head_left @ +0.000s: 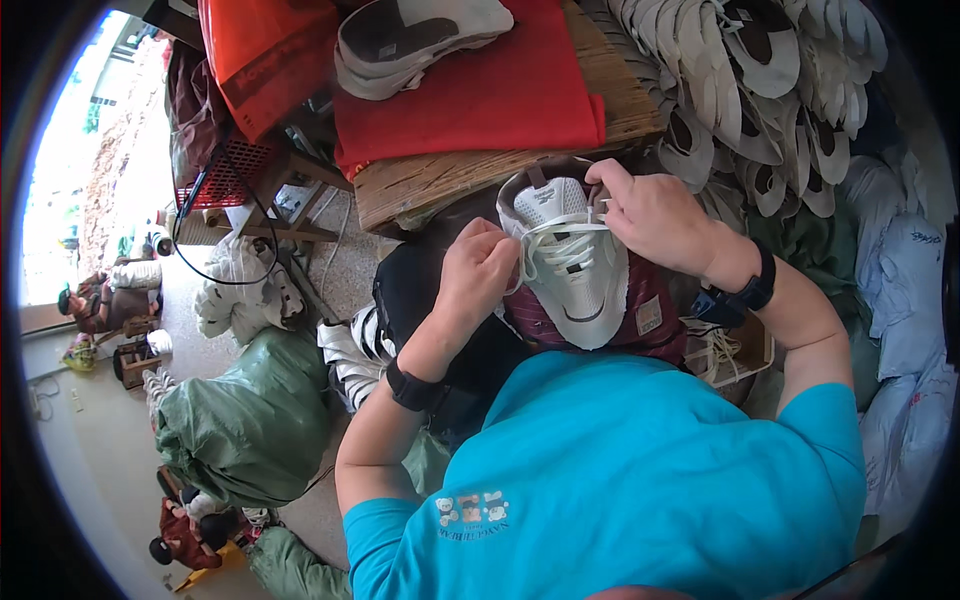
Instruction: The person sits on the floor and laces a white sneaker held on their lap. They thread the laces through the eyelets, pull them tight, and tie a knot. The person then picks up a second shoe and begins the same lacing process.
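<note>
1. The white shoe upper (572, 262) sits tongue-up on your lap, resting on a dark red piece (640, 322) just below the wooden surface (500, 175). Nothing clamps it, so a hard pull on the lace could tip it sideways off your knees.

2. Your left hand (478, 272) is closed in a pinch on the white lace (560, 245) at the left side of the upper. If that pinch slackens while the other end is drawn, the lace may slide back out of the eyelets beside it.

3. Your right hand (655, 215) curls over the right edge of the upper near the tongue, its fingers (612, 180) gripping the lace end there. They hide the top eyelets, so I cannot tell whether the lace sits in the proper hole; a skipped or crossed eyelet is a real risk.

4. The lace loops lie loose across the front of the upper. Uneven pulls from either side would probably leave one end short and the crossings twisted.

5. The stack of cut white shoe parts (770, 90) rises to the right of the upper, close behind your right wrist. A wide elbow swing could knock pieces down.

6. A small box with spare laces (728, 350) sits just right of the upper, by your forearm; a nudge might spill it.

7. The red cloth (500, 90) on the surface carries another shoe part (410, 40) above the upper, well out of reach of your hands.
</note>
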Available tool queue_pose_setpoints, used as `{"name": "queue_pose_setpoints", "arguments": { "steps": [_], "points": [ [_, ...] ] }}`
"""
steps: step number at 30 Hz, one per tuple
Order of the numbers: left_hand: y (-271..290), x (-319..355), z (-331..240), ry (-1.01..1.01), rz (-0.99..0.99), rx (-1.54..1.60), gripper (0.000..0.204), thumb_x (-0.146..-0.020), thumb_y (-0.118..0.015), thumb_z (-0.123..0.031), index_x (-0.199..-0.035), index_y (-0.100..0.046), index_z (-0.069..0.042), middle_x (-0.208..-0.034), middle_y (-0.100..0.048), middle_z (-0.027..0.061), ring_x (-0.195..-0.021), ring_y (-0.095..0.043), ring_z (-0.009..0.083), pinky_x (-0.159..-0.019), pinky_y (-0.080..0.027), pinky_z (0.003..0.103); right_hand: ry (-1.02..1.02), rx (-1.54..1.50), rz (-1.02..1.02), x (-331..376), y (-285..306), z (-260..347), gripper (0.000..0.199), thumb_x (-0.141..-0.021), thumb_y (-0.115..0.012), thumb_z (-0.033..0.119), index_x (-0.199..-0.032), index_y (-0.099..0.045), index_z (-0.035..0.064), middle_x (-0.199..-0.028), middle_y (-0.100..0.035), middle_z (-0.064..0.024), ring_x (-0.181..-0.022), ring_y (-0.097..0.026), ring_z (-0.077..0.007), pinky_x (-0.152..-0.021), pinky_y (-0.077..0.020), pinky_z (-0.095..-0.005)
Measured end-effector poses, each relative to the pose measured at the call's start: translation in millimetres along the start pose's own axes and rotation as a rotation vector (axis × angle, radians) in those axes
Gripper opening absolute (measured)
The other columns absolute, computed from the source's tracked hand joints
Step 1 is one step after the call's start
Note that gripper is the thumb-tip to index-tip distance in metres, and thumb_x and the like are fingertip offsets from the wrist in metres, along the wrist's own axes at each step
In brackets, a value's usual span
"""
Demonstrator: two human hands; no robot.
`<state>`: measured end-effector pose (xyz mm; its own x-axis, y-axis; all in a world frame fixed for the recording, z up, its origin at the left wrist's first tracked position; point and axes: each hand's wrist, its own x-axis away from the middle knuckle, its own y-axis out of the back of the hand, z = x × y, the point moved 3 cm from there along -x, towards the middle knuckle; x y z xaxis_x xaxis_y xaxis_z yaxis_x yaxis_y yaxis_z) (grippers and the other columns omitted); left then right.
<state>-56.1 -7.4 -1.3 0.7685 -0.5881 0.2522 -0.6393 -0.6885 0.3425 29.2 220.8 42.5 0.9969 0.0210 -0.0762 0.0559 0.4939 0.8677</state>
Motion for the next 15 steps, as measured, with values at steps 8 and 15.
{"name": "queue_pose_setpoints", "arguments": {
  "steps": [8, 15],
  "points": [
    [4.9, -10.4, -2.3, 0.097, 0.033, 0.006, 0.030, -0.087, -0.057, -0.018, -0.068, -0.065, 0.004, -0.084, -0.059, 0.0116, -0.071, -0.060, 0.0212, -0.066, -0.048, 0.035, -0.087, -0.307, 0.082, -9.2, 7.4, -2.3, 0.026, -0.086, -0.054, 0.007, -0.112, -0.055, 0.0030, -0.069, -0.063, -0.0146, -0.065, -0.065, -0.0317, -0.061, -0.0485, -0.0427],
    [10.2, -15.5, -11.2, -0.060, 0.108, -0.320, 0.032, -0.089, -0.056, -0.028, -0.085, -0.069, 0.001, -0.094, -0.063, 0.0203, -0.088, -0.064, 0.0384, -0.079, -0.051, 0.045, -0.070, -0.203, 0.177, -16.1, 10.4, 6.0, 0.024, -0.087, -0.053, 0.011, -0.110, -0.055, 0.0027, -0.091, -0.067, -0.0250, -0.088, -0.065, -0.0442, -0.077, -0.0511, -0.0504]
  ]
}}
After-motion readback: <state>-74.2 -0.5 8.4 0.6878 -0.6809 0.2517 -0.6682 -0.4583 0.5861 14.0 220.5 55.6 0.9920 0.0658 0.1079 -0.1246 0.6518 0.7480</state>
